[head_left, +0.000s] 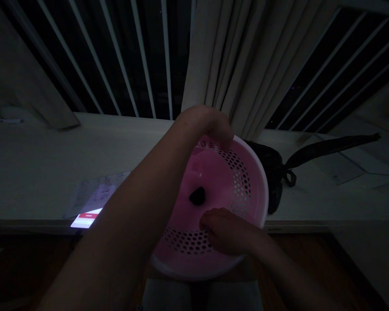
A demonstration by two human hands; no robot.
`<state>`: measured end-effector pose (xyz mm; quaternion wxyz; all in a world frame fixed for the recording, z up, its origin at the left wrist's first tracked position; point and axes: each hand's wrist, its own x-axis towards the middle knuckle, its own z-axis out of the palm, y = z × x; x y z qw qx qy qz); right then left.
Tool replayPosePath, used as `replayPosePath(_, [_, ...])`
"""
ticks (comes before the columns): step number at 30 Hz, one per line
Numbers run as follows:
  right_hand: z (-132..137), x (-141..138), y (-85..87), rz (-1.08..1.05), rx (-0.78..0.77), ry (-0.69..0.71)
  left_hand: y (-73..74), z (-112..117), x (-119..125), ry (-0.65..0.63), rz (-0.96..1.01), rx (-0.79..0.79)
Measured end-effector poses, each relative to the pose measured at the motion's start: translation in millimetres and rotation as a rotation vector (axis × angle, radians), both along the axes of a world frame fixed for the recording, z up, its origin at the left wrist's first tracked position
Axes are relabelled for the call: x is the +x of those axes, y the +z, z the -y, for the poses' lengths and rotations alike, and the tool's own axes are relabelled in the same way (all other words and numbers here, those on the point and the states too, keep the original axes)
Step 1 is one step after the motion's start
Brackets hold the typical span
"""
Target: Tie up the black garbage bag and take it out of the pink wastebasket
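A pink plastic laundry basket (214,170) with bands of holes in its wall is in front of me, its round mouth facing me. My left hand (218,126) is closed over its far rim, the forearm crossing the basket's left side. Inside lies a small dark, crumpled item (197,196); its kind cannot be made out. My right hand (225,231) reaches in over the near right side, just below that dark item and apart from it. Its fingers are curled in, and whatever they may hold is hidden.
Behind the basket, a black plastic bag (275,172) with a knotted top lies on the white window ledge (29,172). A lit phone (86,218) and a sheet (97,190) are at the left edge. Curtains (240,65) and window bars (142,56) stand beyond.
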<state>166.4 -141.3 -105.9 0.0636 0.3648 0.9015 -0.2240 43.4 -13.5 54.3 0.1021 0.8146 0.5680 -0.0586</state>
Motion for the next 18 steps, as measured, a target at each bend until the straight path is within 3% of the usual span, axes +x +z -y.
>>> replayPosePath(9, [4, -1, 0.6, -0.048, 0.003, 0.039, 1.3, 10, 2, 0.049, 0.089, -0.020])
replayPosePath(13, [1, 2, 0.9, -0.048, -0.045, 0.051, -0.6, 10, 3, 0.004, 0.066, -0.045])
replayPosePath(18, [-1, 12, 10.6, -0.006, -0.051, -0.043, -2.6, 8, 3, -0.015, 0.117, -0.014])
